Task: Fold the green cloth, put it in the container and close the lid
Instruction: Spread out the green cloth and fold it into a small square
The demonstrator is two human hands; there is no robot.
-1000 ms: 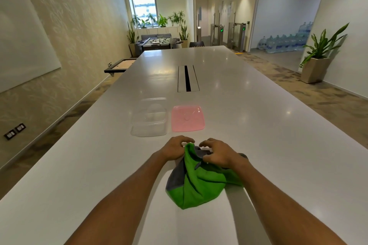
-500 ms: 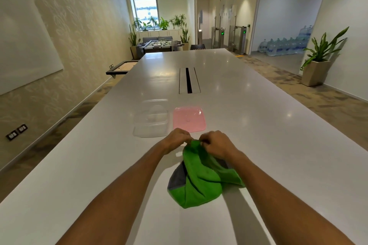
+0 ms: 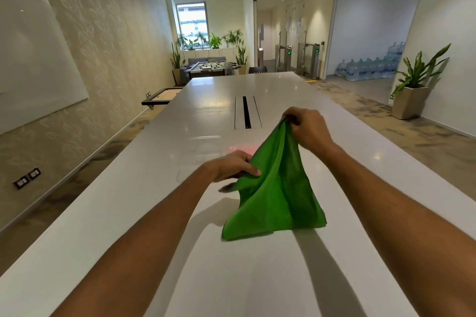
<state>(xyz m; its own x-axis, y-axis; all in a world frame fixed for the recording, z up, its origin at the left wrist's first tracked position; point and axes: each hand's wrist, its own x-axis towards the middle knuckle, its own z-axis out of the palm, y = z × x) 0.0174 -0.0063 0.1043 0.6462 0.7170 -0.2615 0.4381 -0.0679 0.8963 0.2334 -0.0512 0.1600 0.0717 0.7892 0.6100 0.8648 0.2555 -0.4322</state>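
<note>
The green cloth (image 3: 277, 188) hangs lifted above the white table (image 3: 128, 213), spread in a rough triangle, its lower edge near the tabletop. My right hand (image 3: 307, 128) pinches its top corner, held high. Lower and to the left, my left hand (image 3: 231, 166) grips the cloth's left edge. Behind my left hand stands the clear container (image 3: 203, 152), open and partly hidden. Only a strip of the pink lid (image 3: 240, 149) shows beside it, the rest covered by the cloth.
A cable slot (image 3: 246, 112) runs along the table's middle beyond the container. A potted plant (image 3: 412, 90) stands on the floor at the right, water bottles (image 3: 368, 67) further back. A whiteboard (image 3: 33, 59) hangs on the left wall.
The cloth was bunched on the table under both hands. Now my right hand has raised one corner high and my left hand has pulled the edge aside, opening the cloth in the air.
</note>
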